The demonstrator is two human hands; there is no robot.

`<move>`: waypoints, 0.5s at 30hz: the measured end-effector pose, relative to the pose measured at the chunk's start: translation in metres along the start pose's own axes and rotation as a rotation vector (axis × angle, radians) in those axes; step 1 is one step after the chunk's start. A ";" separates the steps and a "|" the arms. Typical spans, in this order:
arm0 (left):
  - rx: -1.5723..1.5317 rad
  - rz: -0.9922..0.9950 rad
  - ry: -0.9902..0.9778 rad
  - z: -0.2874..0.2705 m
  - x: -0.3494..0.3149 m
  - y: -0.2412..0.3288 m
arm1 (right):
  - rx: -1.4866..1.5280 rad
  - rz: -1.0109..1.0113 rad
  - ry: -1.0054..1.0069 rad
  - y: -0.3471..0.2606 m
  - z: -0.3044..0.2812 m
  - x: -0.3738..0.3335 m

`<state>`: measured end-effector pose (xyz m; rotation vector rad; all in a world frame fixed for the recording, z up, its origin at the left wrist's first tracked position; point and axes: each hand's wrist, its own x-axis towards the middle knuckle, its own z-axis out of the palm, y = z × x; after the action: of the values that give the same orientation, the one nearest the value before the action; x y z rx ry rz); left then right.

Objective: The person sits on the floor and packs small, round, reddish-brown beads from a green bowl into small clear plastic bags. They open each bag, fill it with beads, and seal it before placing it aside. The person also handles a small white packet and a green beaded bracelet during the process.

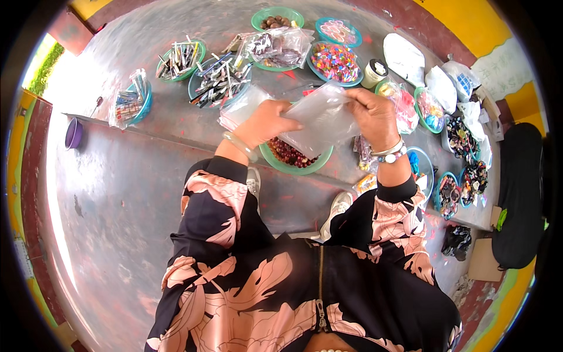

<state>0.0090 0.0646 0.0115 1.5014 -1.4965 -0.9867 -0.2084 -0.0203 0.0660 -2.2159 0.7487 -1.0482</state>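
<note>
A clear plastic bag (322, 117) is stretched between my two hands, above a green basin (298, 171) of small dark red bead-like pieces (288, 154). My left hand (268, 123) is closed, its thumb against the bag's left side, with more clear plastic bags (248, 104) lying under its fingers. My right hand (375, 116) pinches the upper right corner of the bag between thumb and fingers. The bag looks flat, with nothing visible inside. It covers the back part of the basin.
Basins of pens (220, 82), colourful small pieces (335, 62) and round brown items (274, 22) stand beyond my hands. A white tub with a dark lid (375, 71) is nearby. White sacks (404, 58) and more filled basins line the right. A purple bowl (74, 134) sits left.
</note>
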 end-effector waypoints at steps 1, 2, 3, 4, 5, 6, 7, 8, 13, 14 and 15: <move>-0.152 -0.081 -0.045 -0.007 -0.004 0.001 | 0.056 0.075 0.053 0.002 0.002 0.001; -0.243 -0.092 -0.048 -0.014 -0.006 0.003 | 0.125 0.179 0.064 0.003 0.002 0.005; -0.335 -0.102 -0.051 -0.022 -0.007 0.007 | 0.193 0.284 0.075 0.004 0.003 0.012; -0.425 -0.118 -0.047 -0.031 -0.012 0.008 | 0.269 0.390 0.079 0.006 0.007 0.019; -0.569 -0.168 -0.019 -0.043 -0.011 -0.001 | 0.337 0.389 0.102 0.012 0.017 0.027; -0.629 -0.169 0.067 -0.058 -0.012 -0.007 | 0.343 0.374 0.064 0.015 0.028 0.038; -0.703 -0.163 0.130 -0.067 -0.007 -0.010 | 0.325 0.369 0.041 0.024 0.034 0.047; -0.772 -0.158 0.201 -0.076 -0.005 -0.010 | 0.313 0.360 0.012 0.033 0.043 0.057; -0.619 -0.251 0.456 -0.109 -0.001 -0.052 | 0.399 0.395 -0.139 0.084 0.126 0.100; -0.643 -0.284 0.464 -0.106 0.001 -0.068 | 0.330 0.392 -0.187 0.100 0.141 0.103; -0.668 -0.316 0.471 -0.101 0.002 -0.087 | 0.260 0.388 -0.234 0.115 0.154 0.102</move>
<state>0.1359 0.0628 -0.0287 1.3510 -0.5252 -1.0741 -0.0571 -0.1298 -0.0451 -1.8352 0.8406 -0.6415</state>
